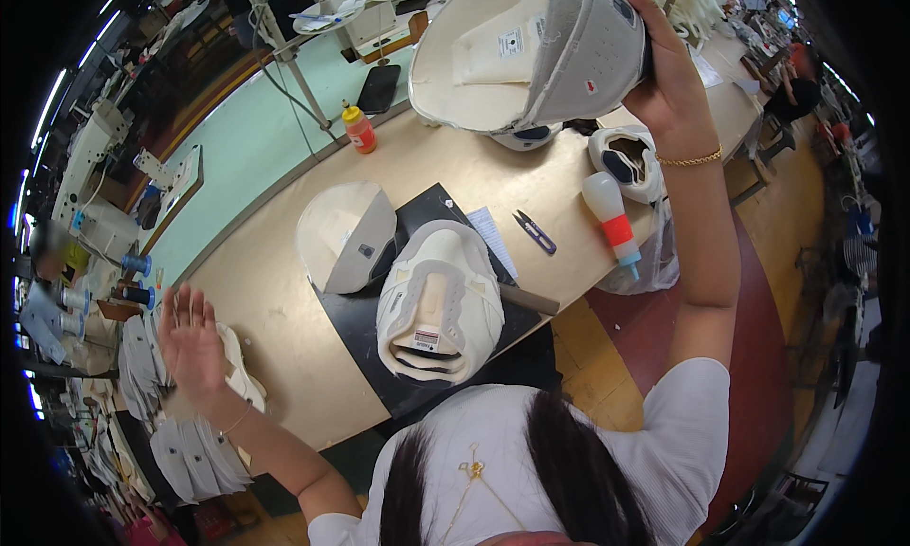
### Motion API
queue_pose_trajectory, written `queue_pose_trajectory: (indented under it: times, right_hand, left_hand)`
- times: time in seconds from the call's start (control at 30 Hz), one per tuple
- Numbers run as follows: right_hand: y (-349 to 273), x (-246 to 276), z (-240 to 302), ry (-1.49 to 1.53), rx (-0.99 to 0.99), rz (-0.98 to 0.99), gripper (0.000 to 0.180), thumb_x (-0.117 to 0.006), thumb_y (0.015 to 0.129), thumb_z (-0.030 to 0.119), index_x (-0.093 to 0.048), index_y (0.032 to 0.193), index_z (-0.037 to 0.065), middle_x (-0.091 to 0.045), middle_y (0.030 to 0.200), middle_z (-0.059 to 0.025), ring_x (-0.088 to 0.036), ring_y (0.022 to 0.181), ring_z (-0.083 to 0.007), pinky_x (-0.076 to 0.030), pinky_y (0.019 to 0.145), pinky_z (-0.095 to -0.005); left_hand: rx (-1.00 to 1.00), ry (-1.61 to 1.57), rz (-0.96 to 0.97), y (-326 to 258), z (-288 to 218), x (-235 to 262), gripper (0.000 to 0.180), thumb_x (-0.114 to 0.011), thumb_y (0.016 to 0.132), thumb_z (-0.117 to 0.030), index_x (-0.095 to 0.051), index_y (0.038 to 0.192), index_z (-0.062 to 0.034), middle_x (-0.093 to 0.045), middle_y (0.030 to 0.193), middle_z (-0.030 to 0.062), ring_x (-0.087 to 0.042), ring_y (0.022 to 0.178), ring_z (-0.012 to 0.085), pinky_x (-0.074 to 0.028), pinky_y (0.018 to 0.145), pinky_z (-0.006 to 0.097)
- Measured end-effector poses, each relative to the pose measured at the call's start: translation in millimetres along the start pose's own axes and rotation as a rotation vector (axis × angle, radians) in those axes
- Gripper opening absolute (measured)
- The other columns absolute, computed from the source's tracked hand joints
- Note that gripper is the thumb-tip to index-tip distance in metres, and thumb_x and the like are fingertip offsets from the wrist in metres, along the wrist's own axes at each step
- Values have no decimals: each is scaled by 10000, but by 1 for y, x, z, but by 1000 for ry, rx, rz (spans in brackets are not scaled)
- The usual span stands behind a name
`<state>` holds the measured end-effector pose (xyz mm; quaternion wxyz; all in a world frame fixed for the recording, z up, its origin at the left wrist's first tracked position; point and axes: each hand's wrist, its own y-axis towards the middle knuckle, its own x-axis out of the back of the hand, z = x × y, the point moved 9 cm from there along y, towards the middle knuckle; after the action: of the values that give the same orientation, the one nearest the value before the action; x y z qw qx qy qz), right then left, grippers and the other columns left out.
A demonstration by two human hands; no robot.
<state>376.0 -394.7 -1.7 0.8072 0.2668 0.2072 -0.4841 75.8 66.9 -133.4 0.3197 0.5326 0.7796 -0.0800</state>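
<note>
Looking from the left side: stacks of grey cut pieces (166, 423) hang at the bench's left edge.
Left hand: the left hand (190, 342) is up with its fingers spread wide. It holds nothing and floats just above a small white piece (242, 375) on the bench (275, 309).
Middle of the bench: a cream cap (346, 235) lies next to a black mat (365, 328). A white cap (439, 304) sits upside down on the mat, close to the person's body.
Small things: an orange bottle (359, 129) stands far back. Blue snips (536, 231) and a white bottle with a red band (611, 222) lie to the right.
Right hand: the right hand (668, 67) is lifted high and closed around the rim of a big pale cap (531, 53), gripping it over the bench.
What could go wrong: I think the big cap could slip, because only one hand holds it by its edge. The white bottle lies near the bench's edge and could roll off if bumped. The grey stacks could slide down if the left hand knocks them.
</note>
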Motion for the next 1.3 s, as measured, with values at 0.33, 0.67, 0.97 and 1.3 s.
queue_pose_trajectory:
  times: [0.33, 0.67, 0.97, 1.3]
  right_hand:
    - [-11, -35, -26, 21, -156, 10, 373, -580, 910, 266, -547, 1191, 23, -650, 1087, -101, -653, 948, -195, -552, 830, -359]
    - [-21, -51, -37, 45, -178, -3, 351, -570, 916, 261, -556, 1155, 5, -662, 1026, -103, -666, 880, -184, -556, 785, -324]
    - [-22, -57, -51, 138, -258, -2, 327, -587, 905, 251, -574, 1125, 10, -670, 995, -109, -667, 867, -186, -553, 784, -321]
    - [-23, -59, -52, 173, -242, 6, 312, -598, 899, 250, -590, 1100, 12, -671, 1005, -109, -664, 873, -185, -548, 792, -324]
  left_hand:
    - [-230, 760, 296, 61, 69, -258, 269, -544, 919, -151, -609, 1110, 28, -548, 1206, 98, -548, 1058, 154, -408, 915, 275]
    - [-397, 704, 351, 68, 99, -326, 313, -691, 809, -329, -671, 903, -32, -577, 1087, 150, -530, 1020, 205, -398, 821, 306]
    - [-468, 705, 375, 62, 94, -323, 233, -673, 834, -260, -662, 850, -28, -580, 1085, 118, -544, 965, 187, -395, 816, 300]
    - [-587, 738, 379, 52, 84, -326, 207, -586, 901, -206, -666, 855, -22, -564, 1068, 129, -516, 1021, 214, -390, 846, 301]
